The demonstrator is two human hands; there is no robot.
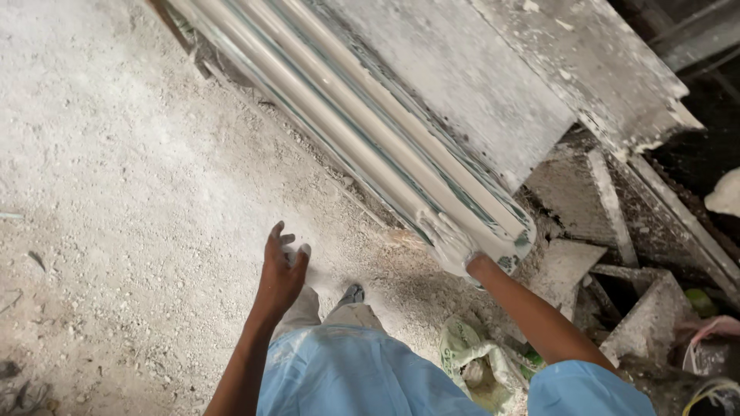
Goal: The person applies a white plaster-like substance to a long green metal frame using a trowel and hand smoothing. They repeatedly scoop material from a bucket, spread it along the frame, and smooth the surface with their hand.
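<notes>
- The right hand (451, 245), caked in white plaster, grasps the near end of a long ribbed moulding (362, 131); its fingers spread over the wet, pale ridges close to the moulding's rounded end.
- The moulding is cream with greenish edges and runs from that hand diagonally up and away toward the top left of the view, resting low over the ground.
- The left hand (281, 270) is released and holds nothing; it hangs in the air to the left of the moulding's near end, well apart from it, with fingers loosely curled and whitened at the tips.
- A dusty concrete floor (116, 192), scattered with grit and small stones, spreads out on the left side of the moulding.
- A broad grey slab (478, 85), smeared with plaster, lies just beside the moulding on its right, running the same way.
- Broken concrete pieces (609, 254) are heaped beyond the moulding's near end, to the right of it.
- A crumpled sack (470, 358) with green print lies on the ground below the moulding's near end, under the right forearm.
- The person's blue garment (347, 370) and one shoe (353, 293) show below the moulding's near end, between the two arms.
</notes>
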